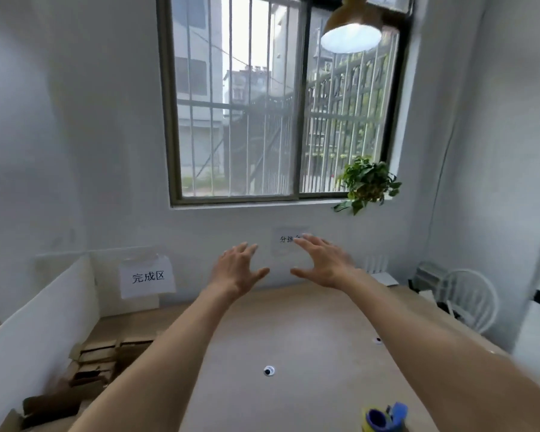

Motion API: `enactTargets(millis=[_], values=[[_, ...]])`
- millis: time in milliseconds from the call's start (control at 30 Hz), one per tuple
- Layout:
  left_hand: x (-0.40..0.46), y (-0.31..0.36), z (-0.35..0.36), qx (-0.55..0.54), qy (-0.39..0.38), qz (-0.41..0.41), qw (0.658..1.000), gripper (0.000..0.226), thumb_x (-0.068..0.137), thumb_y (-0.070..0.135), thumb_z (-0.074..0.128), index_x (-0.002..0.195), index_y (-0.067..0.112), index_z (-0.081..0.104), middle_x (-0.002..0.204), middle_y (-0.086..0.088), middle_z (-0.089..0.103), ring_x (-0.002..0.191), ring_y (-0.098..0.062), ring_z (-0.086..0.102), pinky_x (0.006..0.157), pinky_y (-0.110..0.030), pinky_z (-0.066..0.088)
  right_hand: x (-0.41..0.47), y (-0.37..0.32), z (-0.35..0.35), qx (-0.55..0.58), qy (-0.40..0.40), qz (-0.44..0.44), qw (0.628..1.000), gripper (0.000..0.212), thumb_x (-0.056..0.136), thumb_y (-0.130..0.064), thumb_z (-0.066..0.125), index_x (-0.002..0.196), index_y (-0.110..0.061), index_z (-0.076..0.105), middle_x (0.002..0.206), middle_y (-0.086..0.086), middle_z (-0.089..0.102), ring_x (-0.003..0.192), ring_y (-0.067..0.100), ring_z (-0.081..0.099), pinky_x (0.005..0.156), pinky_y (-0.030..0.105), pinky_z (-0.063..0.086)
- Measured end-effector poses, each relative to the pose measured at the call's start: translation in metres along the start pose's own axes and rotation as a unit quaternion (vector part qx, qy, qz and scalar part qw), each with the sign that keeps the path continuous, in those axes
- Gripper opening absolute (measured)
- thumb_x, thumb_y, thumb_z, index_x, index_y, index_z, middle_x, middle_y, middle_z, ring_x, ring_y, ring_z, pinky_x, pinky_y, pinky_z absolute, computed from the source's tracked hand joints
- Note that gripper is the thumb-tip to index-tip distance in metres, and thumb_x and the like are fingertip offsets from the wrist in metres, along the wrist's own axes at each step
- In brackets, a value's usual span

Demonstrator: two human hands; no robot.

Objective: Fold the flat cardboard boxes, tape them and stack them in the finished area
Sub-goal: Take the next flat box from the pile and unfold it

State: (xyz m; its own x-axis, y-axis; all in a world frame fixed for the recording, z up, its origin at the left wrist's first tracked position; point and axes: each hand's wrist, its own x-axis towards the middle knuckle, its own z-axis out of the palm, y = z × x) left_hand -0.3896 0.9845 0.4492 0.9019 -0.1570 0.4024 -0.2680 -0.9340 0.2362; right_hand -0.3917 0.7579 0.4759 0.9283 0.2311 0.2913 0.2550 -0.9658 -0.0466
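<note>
Fingers [247, 249] of both hands are spread and nothing is held, raised at twelve o'clock over the worktop [309, 322]. Boxes [97, 357] lie at eight o'clock, unwatched; a blind reach could topple them or knock the tape [385, 417] at five.

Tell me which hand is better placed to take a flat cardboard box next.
Probably the left hand: the cardboard boxes lie on its side of the table. The right hand is equally open and empty, but farther away.
</note>
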Motion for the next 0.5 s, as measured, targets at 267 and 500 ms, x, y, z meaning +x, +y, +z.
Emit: enactTargets(millis=[267,500], values=[[0.031,0.225,0.037,-0.045,0.000,0.107,0.993,0.072,0.092,0.062,0.057,0.152,0.028,0.037,0.156,0.002,0.042,0.140,-0.024,0.041,0.113,-0.040,0.033,-0.117,0.190,-0.073,-0.038,0.033,0.121,0.991,0.081,0.090,-0.066,0.056,0.157,-0.036,0.023,0.164,-0.009,0.026,0.146,0.023,0.034,0.110,0.043,0.039],[0.042,0.441,0.104,-0.106,-0.027,0.183,0.977,0.072,0.093,0.060,0.057,0.153,0.026,0.038,0.155,0.000,0.042,0.138,-0.025,0.043,0.111,-0.040,0.036,-0.235,0.386,-0.117,-0.066,0.025,0.218,0.974,0.079,0.091,-0.065,0.054,0.157,-0.032,0.026,0.160,-0.006,0.033,0.142,0.022,0.040,0.113,0.040,0.037]])
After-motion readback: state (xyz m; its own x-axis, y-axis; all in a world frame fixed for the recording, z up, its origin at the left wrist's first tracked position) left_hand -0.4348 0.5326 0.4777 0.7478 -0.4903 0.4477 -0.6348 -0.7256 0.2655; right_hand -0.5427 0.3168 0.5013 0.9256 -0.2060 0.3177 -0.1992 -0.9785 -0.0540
